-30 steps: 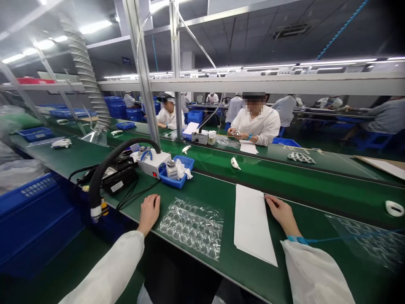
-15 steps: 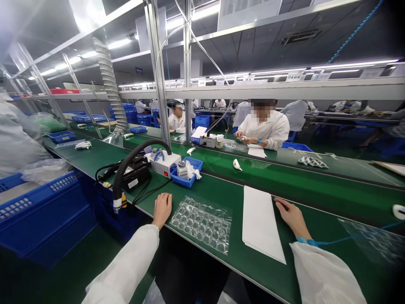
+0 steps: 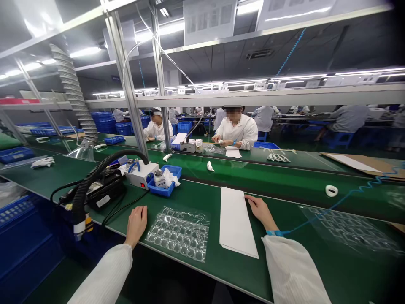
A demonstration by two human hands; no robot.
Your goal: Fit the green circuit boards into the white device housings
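My left hand (image 3: 137,224) lies on the green bench near its front edge, palm down, with nothing visible in it. Just right of it is a clear plastic sheet (image 3: 179,233) with rows of square pockets. A stack of white paper (image 3: 236,226) lies further right, lengthwise across the bench. Beside the stack's upper right edge rests my right hand (image 3: 260,212), fingers stretched towards the paper and holding nothing visible. Whether the fingertips touch the paper, I cannot tell. A blue wrist strap (image 3: 276,233) with a coiled cord is on the right wrist.
A blue tray (image 3: 163,190) with a jar and tissue stands beside a white box-shaped device (image 3: 141,175) and a black hose (image 3: 87,185). White parts (image 3: 210,166) lie on the green conveyor belt (image 3: 253,179). Another pocketed sheet (image 3: 351,228) lies right. A co-worker (image 3: 237,128) sits opposite.
The view has turned to the right, so the bench things appear further left. A white ring-shaped part now shows fully on the belt. Both hands stay in nearly the same places on the bench.
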